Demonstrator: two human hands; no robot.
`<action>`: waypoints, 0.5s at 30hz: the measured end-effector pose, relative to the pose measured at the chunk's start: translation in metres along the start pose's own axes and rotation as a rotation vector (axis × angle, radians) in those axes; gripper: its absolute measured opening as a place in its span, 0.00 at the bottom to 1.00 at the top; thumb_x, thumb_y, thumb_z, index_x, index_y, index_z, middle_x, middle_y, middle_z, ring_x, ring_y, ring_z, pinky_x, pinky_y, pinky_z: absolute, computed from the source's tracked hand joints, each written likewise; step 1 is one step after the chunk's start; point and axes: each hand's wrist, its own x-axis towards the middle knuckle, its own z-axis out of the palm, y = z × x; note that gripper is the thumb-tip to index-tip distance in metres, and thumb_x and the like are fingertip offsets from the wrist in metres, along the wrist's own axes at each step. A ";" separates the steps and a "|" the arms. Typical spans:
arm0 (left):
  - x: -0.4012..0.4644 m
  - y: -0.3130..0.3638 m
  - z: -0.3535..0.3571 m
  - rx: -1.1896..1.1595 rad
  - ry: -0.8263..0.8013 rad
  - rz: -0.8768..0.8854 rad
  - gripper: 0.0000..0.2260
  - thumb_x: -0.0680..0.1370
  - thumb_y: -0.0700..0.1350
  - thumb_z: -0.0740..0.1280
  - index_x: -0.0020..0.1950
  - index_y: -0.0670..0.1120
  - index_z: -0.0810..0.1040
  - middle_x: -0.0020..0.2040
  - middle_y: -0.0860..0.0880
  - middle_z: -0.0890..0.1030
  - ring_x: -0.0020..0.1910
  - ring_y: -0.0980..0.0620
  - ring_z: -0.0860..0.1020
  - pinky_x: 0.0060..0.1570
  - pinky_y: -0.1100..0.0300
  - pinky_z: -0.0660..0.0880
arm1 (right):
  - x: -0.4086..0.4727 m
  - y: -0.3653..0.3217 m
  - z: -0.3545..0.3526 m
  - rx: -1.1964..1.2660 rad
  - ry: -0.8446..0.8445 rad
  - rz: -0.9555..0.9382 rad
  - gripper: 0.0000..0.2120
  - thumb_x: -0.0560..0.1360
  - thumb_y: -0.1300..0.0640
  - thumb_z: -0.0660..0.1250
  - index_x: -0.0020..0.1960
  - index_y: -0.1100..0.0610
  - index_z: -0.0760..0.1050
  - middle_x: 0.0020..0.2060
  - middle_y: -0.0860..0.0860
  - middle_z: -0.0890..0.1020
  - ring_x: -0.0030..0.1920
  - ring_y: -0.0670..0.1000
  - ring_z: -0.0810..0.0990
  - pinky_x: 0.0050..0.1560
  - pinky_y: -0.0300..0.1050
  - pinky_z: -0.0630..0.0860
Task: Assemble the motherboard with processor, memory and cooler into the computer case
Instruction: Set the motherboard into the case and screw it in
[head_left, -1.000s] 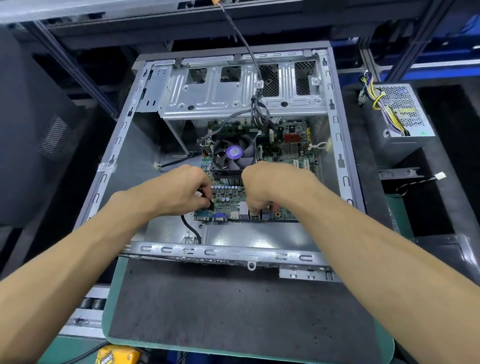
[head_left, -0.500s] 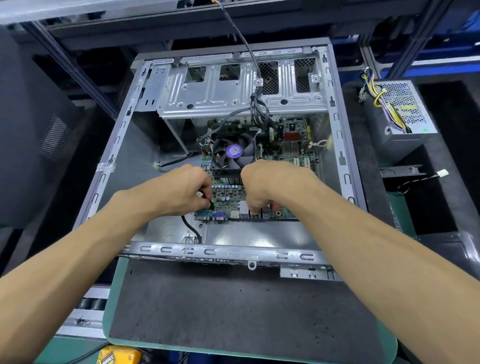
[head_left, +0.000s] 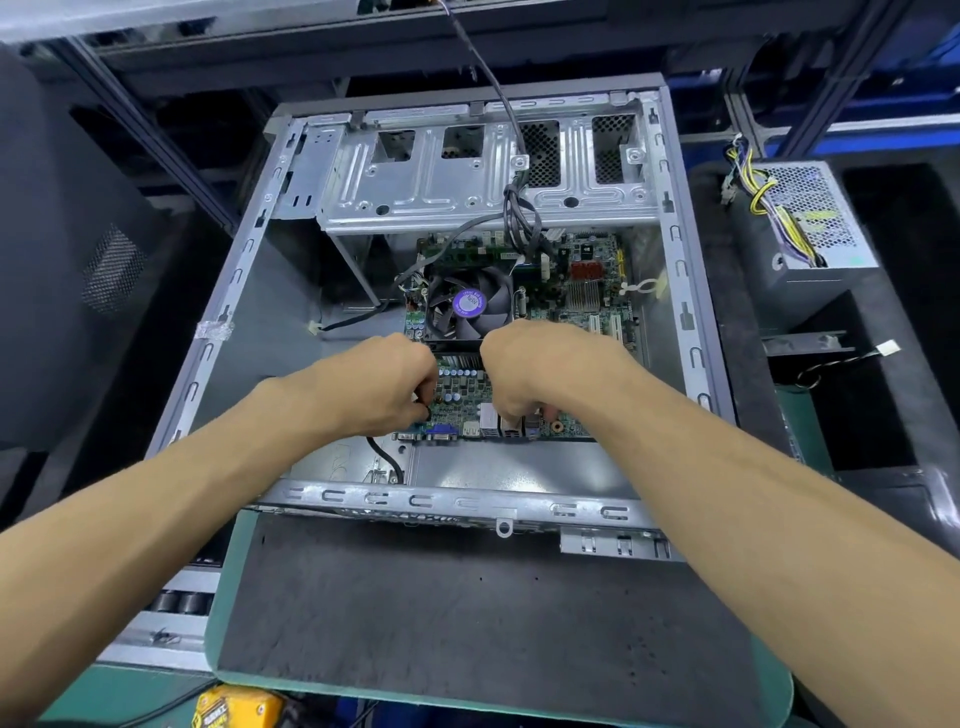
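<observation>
Both hands, left hand and right hand, grip the motherboard with curled fingers at its near edge inside the case.

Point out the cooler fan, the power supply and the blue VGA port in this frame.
cooler fan (head_left: 469, 304), head view, on its purple hub label.
power supply (head_left: 821, 260), head view, on its grey side wall.
blue VGA port (head_left: 441, 431), head view, on its blue face.

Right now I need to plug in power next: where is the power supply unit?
In the head view the power supply unit sits outside the computer case, off its right side toward the far end, with its yellow cables bunched on top.
</observation>
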 end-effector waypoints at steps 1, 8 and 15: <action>0.000 0.000 0.000 0.007 -0.003 0.011 0.08 0.72 0.43 0.71 0.36 0.52 0.75 0.37 0.54 0.79 0.40 0.50 0.77 0.39 0.60 0.69 | 0.000 -0.001 0.001 0.001 0.000 0.000 0.16 0.76 0.61 0.72 0.34 0.59 0.70 0.32 0.51 0.75 0.29 0.51 0.76 0.44 0.48 0.81; -0.001 0.006 -0.002 0.041 -0.047 0.047 0.03 0.72 0.39 0.68 0.40 0.47 0.78 0.39 0.50 0.81 0.42 0.47 0.78 0.42 0.55 0.75 | 0.003 0.001 0.005 0.015 0.056 0.003 0.14 0.76 0.65 0.69 0.34 0.60 0.69 0.32 0.53 0.75 0.27 0.50 0.74 0.27 0.44 0.73; -0.009 0.002 -0.001 0.065 0.036 0.017 0.03 0.72 0.48 0.69 0.41 0.53 0.76 0.41 0.56 0.81 0.44 0.52 0.80 0.36 0.59 0.70 | 0.001 0.025 -0.002 0.301 0.061 0.147 0.13 0.75 0.57 0.71 0.35 0.56 0.70 0.36 0.55 0.79 0.33 0.52 0.79 0.40 0.48 0.82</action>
